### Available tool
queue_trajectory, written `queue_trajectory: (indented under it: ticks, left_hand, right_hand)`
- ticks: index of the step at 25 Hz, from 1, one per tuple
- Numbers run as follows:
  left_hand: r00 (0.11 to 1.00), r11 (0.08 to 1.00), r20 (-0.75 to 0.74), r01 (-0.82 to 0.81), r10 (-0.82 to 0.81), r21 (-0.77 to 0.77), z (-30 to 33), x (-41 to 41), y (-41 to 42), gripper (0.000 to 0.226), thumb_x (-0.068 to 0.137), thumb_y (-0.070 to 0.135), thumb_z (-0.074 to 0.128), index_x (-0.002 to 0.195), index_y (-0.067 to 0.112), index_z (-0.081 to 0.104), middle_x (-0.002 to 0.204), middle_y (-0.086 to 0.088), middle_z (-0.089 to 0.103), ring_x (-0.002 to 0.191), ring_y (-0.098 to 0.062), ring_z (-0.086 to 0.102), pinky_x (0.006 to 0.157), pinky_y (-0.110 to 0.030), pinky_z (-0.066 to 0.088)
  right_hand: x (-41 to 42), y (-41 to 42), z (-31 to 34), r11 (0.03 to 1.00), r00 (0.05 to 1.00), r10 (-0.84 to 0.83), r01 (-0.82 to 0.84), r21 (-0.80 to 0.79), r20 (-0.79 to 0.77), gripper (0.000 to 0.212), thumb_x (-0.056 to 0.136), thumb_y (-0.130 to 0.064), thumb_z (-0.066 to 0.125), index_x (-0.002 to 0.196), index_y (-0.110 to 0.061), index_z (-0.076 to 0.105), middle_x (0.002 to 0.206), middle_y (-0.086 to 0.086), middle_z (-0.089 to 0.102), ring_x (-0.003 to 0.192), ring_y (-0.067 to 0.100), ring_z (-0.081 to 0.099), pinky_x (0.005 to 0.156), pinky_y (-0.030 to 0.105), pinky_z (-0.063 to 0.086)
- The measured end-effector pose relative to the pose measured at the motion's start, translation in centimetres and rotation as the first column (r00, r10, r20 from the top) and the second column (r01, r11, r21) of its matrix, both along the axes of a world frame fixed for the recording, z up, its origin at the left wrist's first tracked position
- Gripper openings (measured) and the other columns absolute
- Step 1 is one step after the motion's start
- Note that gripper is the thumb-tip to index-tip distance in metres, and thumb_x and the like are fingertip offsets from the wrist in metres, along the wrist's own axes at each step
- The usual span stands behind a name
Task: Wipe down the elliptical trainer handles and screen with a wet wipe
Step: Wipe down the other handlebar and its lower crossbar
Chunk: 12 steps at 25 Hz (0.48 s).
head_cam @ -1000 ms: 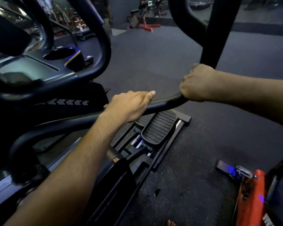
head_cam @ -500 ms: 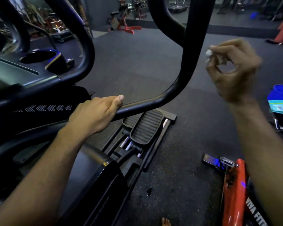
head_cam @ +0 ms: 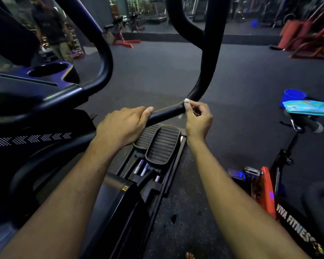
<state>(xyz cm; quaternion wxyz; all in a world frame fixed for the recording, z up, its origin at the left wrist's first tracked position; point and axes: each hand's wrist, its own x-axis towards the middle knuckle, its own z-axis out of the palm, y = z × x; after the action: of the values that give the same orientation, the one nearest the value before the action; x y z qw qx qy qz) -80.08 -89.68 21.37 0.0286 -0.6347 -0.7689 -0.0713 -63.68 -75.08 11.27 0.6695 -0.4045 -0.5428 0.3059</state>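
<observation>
The elliptical's black moving handle [head_cam: 206, 71] curves down from the top and bends left into a low bar. My left hand [head_cam: 122, 126] grips that bar, thumb along its top. Just right of it, my right hand [head_cam: 197, 118] pinches a small crumpled white wet wipe [head_cam: 186, 102] against the bar at the bend. The console [head_cam: 26, 85], with its cup holder and dark tray, sits at the left behind a second looped handle [head_cam: 103, 53]. The screen itself is out of sight.
Ribbed foot pedals [head_cam: 161, 144] lie below my hands. A blue tub [head_cam: 293, 97] and a teal wipe packet [head_cam: 309, 108] sit at the right on another machine. An orange-and-black bike frame [head_cam: 267, 187] stands at lower right. A person [head_cam: 51, 30] stands far left.
My right hand let go of the handle bend, lifted away with the wipe, then came back down. It now pinches the wipe against the bar. My left hand has kept its grip.
</observation>
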Motion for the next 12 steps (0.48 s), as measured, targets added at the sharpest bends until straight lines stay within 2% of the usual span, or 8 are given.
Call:
queue_trajectory:
  ticks: [3, 6, 9, 12]
  left_hand:
    - [1.0, 1.0, 0.015, 0.026, -0.026, -0.013, 0.1, -0.1, -0.1, 0.057, 0.105, 0.065, 0.012, 0.111, 0.029, 0.056, 0.122, -0.014, 0.068, 0.109, -0.044, 0.062, 0.085, -0.048, 0.046]
    - [0.998, 1.0, -0.053, 0.022, -0.022, -0.007, -0.2, 0.1, -0.1, 0.052, 0.105, 0.064, 0.015, 0.106, 0.027, 0.051, 0.113, -0.011, 0.069, 0.102, -0.041, 0.064, 0.075, -0.044, 0.041]
    - [0.996, 1.0, -0.087, 0.016, -0.016, -0.002, -0.4, 0.4, -0.1, 0.055, 0.104, 0.066, 0.014, 0.109, 0.027, 0.052, 0.106, -0.005, 0.069, 0.097, -0.037, 0.065, 0.069, -0.04, 0.036]
    - [0.997, 1.0, -0.082, 0.018, -0.017, 0.008, -0.4, 0.5, -0.2, 0.055, 0.104, 0.065, 0.013, 0.109, 0.027, 0.052, 0.108, -0.003, 0.068, 0.099, -0.037, 0.064, 0.07, -0.041, 0.037]
  right_hand:
    - [1.9, 2.1, 1.8, 0.994, 0.991, -0.111, 0.108, 0.034, 0.078, 0.011, 0.084, -0.017, 0.078, 0.094, -0.013, 0.08, 0.091, 0.0, 0.06, 0.075, 0.012, 0.063, 0.072, 0.028, 0.052]
    - [4.3, 4.5, 5.4, 0.94, 0.928, -0.247, 0.159, 0.301, 0.279, 0.01, 0.088, -0.016, 0.072, 0.095, -0.017, 0.079, 0.097, -0.001, 0.047, 0.083, 0.02, 0.06, 0.076, 0.023, 0.051]
    - [5.2, 5.4, 6.3, 0.874, 0.9, -0.274, 0.085, 0.479, 0.34, 0.01, 0.094, -0.019, 0.069, 0.098, -0.017, 0.078, 0.096, -0.005, 0.049, 0.087, 0.025, 0.06, 0.076, 0.032, 0.052]
    - [5.5, 6.0, 5.9, 0.824, 0.885, -0.337, 0.112, 0.555, 0.322, 0.009, 0.097, -0.023, 0.07, 0.098, -0.02, 0.079, 0.088, -0.001, 0.06, 0.086, 0.028, 0.058, 0.078, 0.017, 0.041]
